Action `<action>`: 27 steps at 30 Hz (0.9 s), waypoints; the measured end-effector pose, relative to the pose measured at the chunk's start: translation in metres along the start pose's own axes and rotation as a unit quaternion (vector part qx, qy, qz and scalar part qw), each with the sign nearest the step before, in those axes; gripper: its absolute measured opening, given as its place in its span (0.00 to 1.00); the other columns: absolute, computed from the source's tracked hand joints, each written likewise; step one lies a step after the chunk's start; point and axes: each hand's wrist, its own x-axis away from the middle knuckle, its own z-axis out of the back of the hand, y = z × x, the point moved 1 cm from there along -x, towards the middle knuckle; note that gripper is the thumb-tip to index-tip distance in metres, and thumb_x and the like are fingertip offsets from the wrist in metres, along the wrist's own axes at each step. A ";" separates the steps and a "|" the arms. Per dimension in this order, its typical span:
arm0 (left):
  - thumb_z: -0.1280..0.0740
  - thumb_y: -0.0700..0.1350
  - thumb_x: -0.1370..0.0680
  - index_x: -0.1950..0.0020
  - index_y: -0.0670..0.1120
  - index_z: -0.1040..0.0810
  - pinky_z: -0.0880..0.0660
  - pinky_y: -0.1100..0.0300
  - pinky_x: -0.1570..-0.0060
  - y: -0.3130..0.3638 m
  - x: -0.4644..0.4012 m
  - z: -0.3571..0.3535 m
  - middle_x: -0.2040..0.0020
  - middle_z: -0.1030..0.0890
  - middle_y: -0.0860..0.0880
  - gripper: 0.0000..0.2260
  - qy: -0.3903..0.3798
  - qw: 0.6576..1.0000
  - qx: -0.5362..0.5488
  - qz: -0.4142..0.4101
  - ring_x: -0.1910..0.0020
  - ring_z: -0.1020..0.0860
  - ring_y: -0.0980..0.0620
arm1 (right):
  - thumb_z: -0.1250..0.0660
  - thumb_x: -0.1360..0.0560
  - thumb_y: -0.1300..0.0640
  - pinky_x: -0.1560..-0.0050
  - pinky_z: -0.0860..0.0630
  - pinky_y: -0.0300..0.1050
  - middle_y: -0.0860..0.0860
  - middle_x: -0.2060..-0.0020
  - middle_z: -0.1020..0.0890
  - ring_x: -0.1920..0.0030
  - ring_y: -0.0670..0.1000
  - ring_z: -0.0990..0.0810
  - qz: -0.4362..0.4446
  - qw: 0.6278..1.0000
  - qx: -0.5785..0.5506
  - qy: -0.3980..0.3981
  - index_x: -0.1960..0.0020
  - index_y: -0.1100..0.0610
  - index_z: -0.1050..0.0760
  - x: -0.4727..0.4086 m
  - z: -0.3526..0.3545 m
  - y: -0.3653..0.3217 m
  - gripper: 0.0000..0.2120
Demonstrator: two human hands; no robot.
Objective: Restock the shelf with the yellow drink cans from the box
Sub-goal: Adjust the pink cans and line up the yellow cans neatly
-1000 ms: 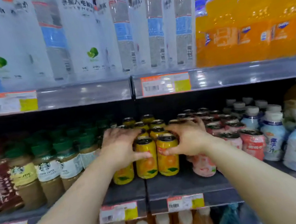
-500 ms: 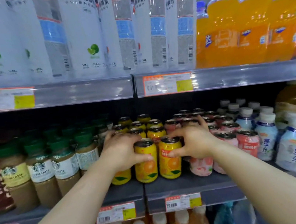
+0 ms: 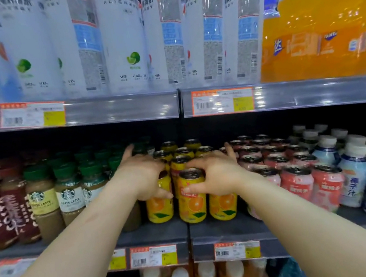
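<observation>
Yellow drink cans (image 3: 191,199): orange-fruit print, stocked on the middle shelf (image 3: 159,234), front row of three upright at the shelf's front, further rows behind. The box is not in view.

Left hand (image 3: 144,180): fingers curled round the front-left can (image 3: 160,204), thumb on its face, one finger raised toward the green-capped bottles.

Right hand (image 3: 216,173): fingers and thumb wrapped over the top and side of the front-right can (image 3: 223,203), thumb touching the middle can.

Neighbours: coffee bottles (image 3: 69,197) just beside on the left; pink cans (image 3: 298,182) just beside on the right, one touching the yellow row.

Behind: more yellow cans (image 3: 180,150), packed close.

Above: tall white bottles (image 3: 125,39) and orange soda bottles (image 3: 318,28) on the upper shelf.

Risk, judged: the slot is tight. Pushing the front row back unevenly could tip a rear can; a sideways nudge could shove a pink can or coffee bottle out of line. The raised left finger could catch a green cap on withdrawal.
</observation>
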 end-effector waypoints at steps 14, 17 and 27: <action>0.32 0.64 0.29 0.32 0.58 0.30 0.57 0.47 0.25 -0.005 0.004 0.009 0.38 0.21 0.52 0.27 -0.011 0.998 0.049 -0.037 0.35 0.27 0.50 | 0.38 0.29 0.31 0.28 0.67 0.60 0.48 0.31 0.28 0.26 0.54 0.42 -0.001 0.999 -0.035 -0.026 0.31 0.35 0.34 0.003 0.001 0.002 0.28; 0.33 0.66 0.29 0.34 0.56 0.28 0.56 0.46 0.25 -0.003 0.004 0.009 0.41 0.20 0.52 0.27 -0.002 0.999 0.040 -0.033 0.37 0.26 0.50 | 0.38 0.30 0.31 0.28 0.67 0.59 0.47 0.32 0.27 0.26 0.53 0.41 0.001 0.999 -0.045 -0.022 0.32 0.35 0.34 0.004 0.001 0.002 0.27; 0.42 0.76 0.34 0.33 0.54 0.29 0.66 0.39 0.29 -0.004 -0.001 0.005 0.38 0.22 0.51 0.37 -0.005 1.000 -0.021 0.000 0.34 0.28 0.46 | 0.38 0.30 0.30 0.28 0.67 0.59 0.47 0.31 0.28 0.26 0.53 0.42 0.000 0.999 -0.050 -0.016 0.32 0.34 0.34 0.002 -0.004 0.006 0.28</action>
